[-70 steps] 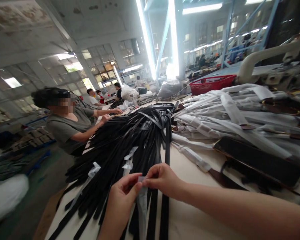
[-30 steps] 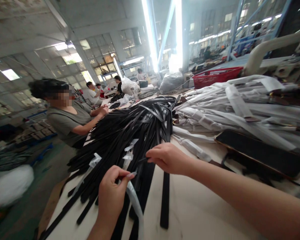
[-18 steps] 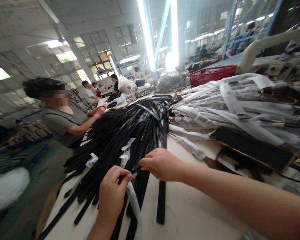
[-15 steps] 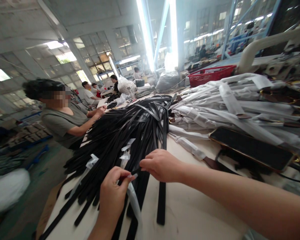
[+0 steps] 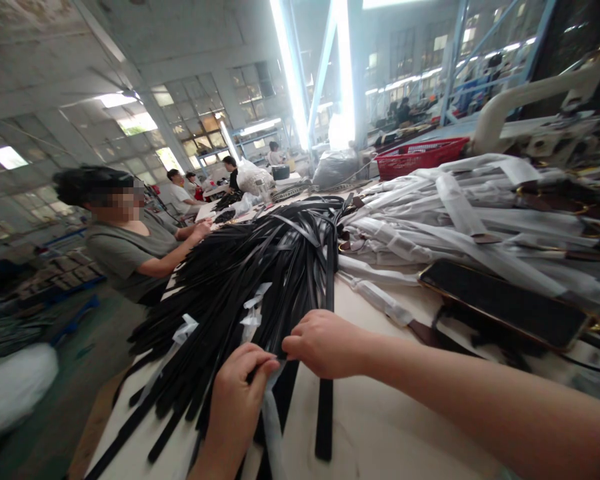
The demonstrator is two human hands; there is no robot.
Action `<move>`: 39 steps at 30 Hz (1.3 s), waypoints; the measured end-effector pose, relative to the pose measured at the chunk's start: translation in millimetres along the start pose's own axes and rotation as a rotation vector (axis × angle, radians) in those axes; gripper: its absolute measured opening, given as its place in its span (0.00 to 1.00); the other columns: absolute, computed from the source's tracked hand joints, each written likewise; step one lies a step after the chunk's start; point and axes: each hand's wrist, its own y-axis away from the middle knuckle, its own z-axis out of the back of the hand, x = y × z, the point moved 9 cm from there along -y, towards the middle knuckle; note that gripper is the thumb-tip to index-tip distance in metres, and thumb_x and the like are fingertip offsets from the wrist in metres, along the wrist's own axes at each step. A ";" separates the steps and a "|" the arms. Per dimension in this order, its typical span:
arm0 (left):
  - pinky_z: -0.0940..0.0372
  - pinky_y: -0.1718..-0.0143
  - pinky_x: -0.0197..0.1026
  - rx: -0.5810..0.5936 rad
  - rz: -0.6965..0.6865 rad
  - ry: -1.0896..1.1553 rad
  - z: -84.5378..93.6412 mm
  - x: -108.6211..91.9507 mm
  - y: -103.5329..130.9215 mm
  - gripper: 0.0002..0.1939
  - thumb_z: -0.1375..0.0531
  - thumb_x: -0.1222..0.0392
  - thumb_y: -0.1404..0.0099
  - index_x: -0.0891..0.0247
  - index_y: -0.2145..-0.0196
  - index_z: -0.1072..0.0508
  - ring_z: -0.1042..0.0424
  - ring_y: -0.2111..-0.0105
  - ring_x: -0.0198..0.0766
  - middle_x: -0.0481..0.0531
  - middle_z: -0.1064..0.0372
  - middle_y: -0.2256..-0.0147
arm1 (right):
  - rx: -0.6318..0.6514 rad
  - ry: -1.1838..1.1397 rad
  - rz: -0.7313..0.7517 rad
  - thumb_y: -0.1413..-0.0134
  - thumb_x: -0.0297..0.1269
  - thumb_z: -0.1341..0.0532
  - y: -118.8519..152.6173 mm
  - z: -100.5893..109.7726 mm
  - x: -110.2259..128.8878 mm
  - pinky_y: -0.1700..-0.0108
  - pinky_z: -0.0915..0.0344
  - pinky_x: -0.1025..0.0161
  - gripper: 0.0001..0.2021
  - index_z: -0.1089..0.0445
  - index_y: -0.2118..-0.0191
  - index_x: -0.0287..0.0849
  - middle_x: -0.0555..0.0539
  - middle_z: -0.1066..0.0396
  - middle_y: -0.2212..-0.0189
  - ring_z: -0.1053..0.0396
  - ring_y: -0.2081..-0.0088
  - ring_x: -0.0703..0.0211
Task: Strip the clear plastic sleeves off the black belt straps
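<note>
My left hand is closed in a pinch on the end of a thin, whitish translucent plastic sleeve, which hangs down below the fingers. Close beside it, my right hand has its fingers curled round the end of a black strap, mostly hidden by the fingers. The fingertips of both hands are a short way apart. Under and beyond them spreads a big pile of flat black straps. One strap end lies apart on the table below my right hand.
Straps in white wrapping are heaped to the right, with a dark phone-like slab in front of them. A red basket stands behind. At the left, a co-worker works at the pale table.
Both hands have come slightly lower in view, the left also a little to the right. The black strap piece visible between them earlier is now mostly covered by fingers and plastic.
</note>
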 end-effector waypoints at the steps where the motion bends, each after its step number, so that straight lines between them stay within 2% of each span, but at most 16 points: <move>1: 0.38 0.65 0.37 0.030 0.020 0.024 -3.2 -1.0 0.7 0.11 0.42 0.56 0.38 0.61 0.75 0.25 0.31 0.69 0.39 0.50 0.31 0.72 | 0.016 -0.022 0.017 0.39 0.36 0.44 0.0 -1.6 3.6 0.70 0.45 0.63 0.07 0.32 0.66 0.41 0.47 0.27 0.73 0.30 0.70 0.58; 3: 0.40 0.70 0.36 0.072 0.083 0.066 -8.6 -0.4 2.5 0.14 0.43 0.54 0.38 0.62 0.78 0.28 0.33 0.72 0.38 0.49 0.34 0.75 | 0.029 -0.081 0.043 0.38 0.38 0.44 -0.3 -2.8 9.4 0.67 0.42 0.63 0.07 0.33 0.64 0.41 0.47 0.27 0.74 0.30 0.70 0.58; 5: 0.45 0.74 0.36 0.099 0.175 0.114 -12.8 5.2 4.7 0.17 0.42 0.52 0.40 0.63 0.81 0.31 0.38 0.76 0.36 0.47 0.39 0.79 | -0.005 -0.150 0.057 0.39 0.41 0.42 -1.2 0.6 10.2 0.57 0.39 0.62 0.09 0.34 0.59 0.40 0.48 0.27 0.72 0.29 0.67 0.58; 7: 0.49 0.77 0.35 0.109 0.301 0.181 -15.8 17.1 7.8 0.19 0.40 0.48 0.42 0.64 0.82 0.32 0.43 0.78 0.33 0.45 0.43 0.81 | -0.108 -0.206 0.002 0.41 0.44 0.39 -1.5 9.2 -1.5 0.45 0.46 0.58 0.15 0.35 0.54 0.39 0.46 0.26 0.66 0.30 0.60 0.57; 9: 0.51 0.77 0.35 0.101 0.432 0.295 -17.6 31.4 11.9 0.20 0.38 0.45 0.45 0.65 0.81 0.32 0.45 0.79 0.32 0.44 0.44 0.82 | -0.219 -0.232 -0.109 0.39 0.43 0.40 0.7 16.0 -23.9 0.39 0.55 0.53 0.14 0.35 0.52 0.41 0.44 0.28 0.59 0.33 0.54 0.56; 11: 0.49 0.76 0.34 0.100 0.535 0.459 -21.0 43.0 16.2 0.20 0.36 0.44 0.47 0.66 0.80 0.32 0.44 0.78 0.32 0.45 0.41 0.81 | -0.239 -0.238 -0.183 0.36 0.37 0.44 2.8 13.2 -44.8 0.39 0.57 0.50 0.07 0.32 0.57 0.42 0.45 0.28 0.60 0.35 0.52 0.55; 14: 0.47 0.75 0.34 0.167 0.622 0.678 -31.2 48.9 22.0 0.20 0.34 0.46 0.48 0.66 0.78 0.32 0.42 0.78 0.31 0.46 0.38 0.80 | -0.131 -0.272 -0.156 0.38 0.32 0.44 1.5 -1.6 -57.4 0.44 0.51 0.52 0.09 0.32 0.70 0.40 0.48 0.29 0.68 0.34 0.58 0.57; 16: 0.48 0.76 0.34 0.227 0.640 0.715 -37.3 47.6 25.4 0.20 0.32 0.46 0.50 0.67 0.78 0.32 0.43 0.79 0.30 0.45 0.38 0.80 | -0.094 -0.298 -0.123 0.39 0.31 0.43 0.3 -5.3 -53.7 0.50 0.46 0.58 0.11 0.34 0.74 0.39 0.48 0.31 0.73 0.35 0.62 0.59; 18: 0.51 0.78 0.33 0.255 0.636 0.690 -40.3 45.0 27.8 0.21 0.32 0.46 0.51 0.67 0.78 0.32 0.45 0.80 0.29 0.44 0.40 0.81 | -0.089 -0.318 -0.078 0.40 0.31 0.42 -1.1 -3.3 -38.6 0.53 0.45 0.61 0.12 0.36 0.76 0.39 0.49 0.33 0.75 0.36 0.64 0.60; 21: 0.54 0.79 0.33 0.231 0.616 0.639 -39.7 40.9 28.5 0.23 0.32 0.44 0.53 0.66 0.78 0.33 0.47 0.81 0.28 0.42 0.43 0.82 | -0.073 -0.358 -0.011 0.40 0.30 0.43 -2.2 0.2 -7.6 0.53 0.45 0.61 0.11 0.36 0.75 0.40 0.50 0.33 0.76 0.36 0.65 0.61; 23: 0.54 0.79 0.33 0.209 0.605 0.619 -38.2 39.2 27.9 0.23 0.33 0.42 0.52 0.66 0.77 0.33 0.47 0.81 0.29 0.42 0.43 0.82 | -0.076 -0.381 -0.008 0.38 0.31 0.45 -1.6 1.2 1.4 0.49 0.47 0.59 0.08 0.34 0.70 0.40 0.50 0.32 0.72 0.35 0.63 0.61; 25: 0.54 0.79 0.33 0.182 0.595 0.605 -35.5 39.8 26.5 0.23 0.34 0.42 0.50 0.66 0.77 0.33 0.47 0.80 0.29 0.42 0.43 0.82 | -0.091 -0.367 -0.066 0.36 0.32 0.47 -0.5 0.7 -7.8 0.44 0.52 0.54 0.08 0.33 0.64 0.42 0.49 0.30 0.67 0.35 0.59 0.60; 27: 0.54 0.79 0.34 0.158 0.577 0.576 -32.5 41.8 24.9 0.23 0.35 0.41 0.49 0.66 0.77 0.34 0.48 0.80 0.29 0.42 0.44 0.82 | -0.089 -0.319 -0.151 0.36 0.31 0.48 0.6 -2.1 -28.4 0.42 0.57 0.48 0.08 0.33 0.64 0.42 0.48 0.30 0.65 0.36 0.56 0.57; 30: 0.54 0.79 0.34 0.153 0.565 0.531 -32.6 44.6 25.0 0.24 0.36 0.39 0.50 0.65 0.78 0.35 0.49 0.80 0.29 0.42 0.45 0.82 | -0.083 -0.285 -0.180 0.40 0.30 0.46 0.0 -5.3 -47.3 0.45 0.52 0.50 0.08 0.35 0.70 0.41 0.48 0.31 0.67 0.36 0.58 0.56; 33: 0.54 0.80 0.34 0.155 0.566 0.520 -36.4 43.5 27.9 0.25 0.36 0.38 0.50 0.64 0.78 0.36 0.49 0.80 0.30 0.42 0.46 0.82 | -0.143 -0.324 -0.111 0.41 0.28 0.46 -1.1 -0.8 -36.9 0.52 0.45 0.56 0.07 0.38 0.71 0.41 0.48 0.33 0.70 0.38 0.62 0.57; 39: 0.55 0.82 0.32 0.155 0.565 0.568 -41.9 35.7 30.0 0.28 0.35 0.34 0.54 0.63 0.79 0.38 0.52 0.83 0.27 0.39 0.50 0.84 | -0.238 -0.366 -0.074 0.45 0.24 0.47 0.7 15.5 -12.3 0.55 0.47 0.59 0.07 0.41 0.71 0.41 0.49 0.35 0.71 0.40 0.63 0.58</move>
